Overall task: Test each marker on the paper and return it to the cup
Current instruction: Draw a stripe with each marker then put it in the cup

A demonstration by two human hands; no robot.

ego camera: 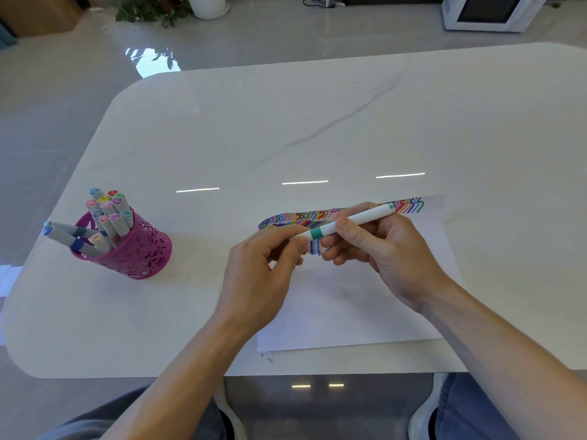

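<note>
A white marker with a teal band lies level above the paper, held by both hands. My right hand grips its barrel to the right of the band. My left hand pinches the end left of the band, which its fingers hide. The paper's top edge carries rows of coloured squiggles. A pink perforated cup stands at the left of the table with several capped markers upright or leaning in it.
The white marble table has rounded corners and its front edge runs just below the paper. Small blue ink spots mark the table near the paper's lower left corner. On the floor beyond are a plant pot and a white appliance.
</note>
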